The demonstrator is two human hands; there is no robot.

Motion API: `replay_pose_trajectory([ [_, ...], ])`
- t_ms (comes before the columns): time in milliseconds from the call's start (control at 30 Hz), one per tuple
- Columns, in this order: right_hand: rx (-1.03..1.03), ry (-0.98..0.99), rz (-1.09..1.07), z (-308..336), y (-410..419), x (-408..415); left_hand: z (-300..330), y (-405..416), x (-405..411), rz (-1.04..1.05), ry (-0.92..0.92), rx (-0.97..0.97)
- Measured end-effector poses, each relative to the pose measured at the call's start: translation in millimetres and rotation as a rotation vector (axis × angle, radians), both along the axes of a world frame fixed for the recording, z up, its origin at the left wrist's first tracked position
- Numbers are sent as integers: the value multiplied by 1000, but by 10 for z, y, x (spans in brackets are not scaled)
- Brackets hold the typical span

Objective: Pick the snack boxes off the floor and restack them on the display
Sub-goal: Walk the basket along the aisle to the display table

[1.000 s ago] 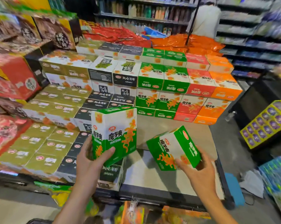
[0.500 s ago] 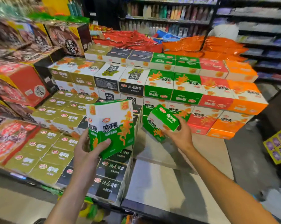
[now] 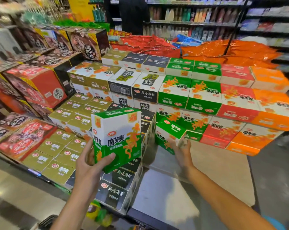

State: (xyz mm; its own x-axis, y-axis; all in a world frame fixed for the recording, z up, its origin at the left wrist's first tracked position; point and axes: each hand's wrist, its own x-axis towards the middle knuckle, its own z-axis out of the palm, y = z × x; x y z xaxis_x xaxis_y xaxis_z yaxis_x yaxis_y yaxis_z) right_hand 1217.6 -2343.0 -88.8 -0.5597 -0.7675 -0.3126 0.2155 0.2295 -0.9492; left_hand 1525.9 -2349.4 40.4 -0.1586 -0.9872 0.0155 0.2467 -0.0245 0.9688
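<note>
My left hand (image 3: 89, 165) grips a green and white snack box (image 3: 117, 138), held upright above the black boxes at the display's front. My right hand (image 3: 182, 151) holds a second green snack box (image 3: 169, 133) from below, pressed low against the green stack (image 3: 188, 98) in the middle of the display. This box lies flat with its green top up. The display platform (image 3: 165, 193) shows bare grey surface in front of it.
Olive boxes (image 3: 64, 146) fill the left tiers, black boxes (image 3: 117, 188) sit front centre, red (image 3: 235, 113) and orange boxes (image 3: 269, 123) stack on the right. Foil bags (image 3: 223, 50) lie behind. A person (image 3: 133, 14) stands at the far shelves.
My right hand has pushed its green box further in and down against the green stack. My left hand keeps its box upright, nearly in place. The view has shifted closer.
</note>
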Motion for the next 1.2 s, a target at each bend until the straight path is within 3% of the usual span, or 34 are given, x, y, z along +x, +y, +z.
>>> replay_pose_trajectory([
  [133, 75, -176, -10, -52, -187, 127, 26, 19, 33, 52, 28, 13],
  [367, 169, -8, -98, 208, -670, 100, -13, 37, 113, 88, 8, 26],
  [533, 174, -25, 197, 323, -484, -136, -7, 17, 77, 58, -10, 29],
  [667, 52, 46, 10, 441, 49, -113, 23, -16, -80, 41, 8, 38],
  [733, -83, 19, 41, 620, 261, -36, 25, -36, -213, -11, -30, 29],
  [833, -226, -68, 295, 982, 488, 45, 14, -66, -425, -156, -86, 6],
  [933, -217, 73, 493, 1292, 580, 98, 21, -88, -655, -317, -144, -6],
  [1200, -202, 180, 195, 1305, 812, -263, 142, -189, -1097, -632, -336, -170],
])
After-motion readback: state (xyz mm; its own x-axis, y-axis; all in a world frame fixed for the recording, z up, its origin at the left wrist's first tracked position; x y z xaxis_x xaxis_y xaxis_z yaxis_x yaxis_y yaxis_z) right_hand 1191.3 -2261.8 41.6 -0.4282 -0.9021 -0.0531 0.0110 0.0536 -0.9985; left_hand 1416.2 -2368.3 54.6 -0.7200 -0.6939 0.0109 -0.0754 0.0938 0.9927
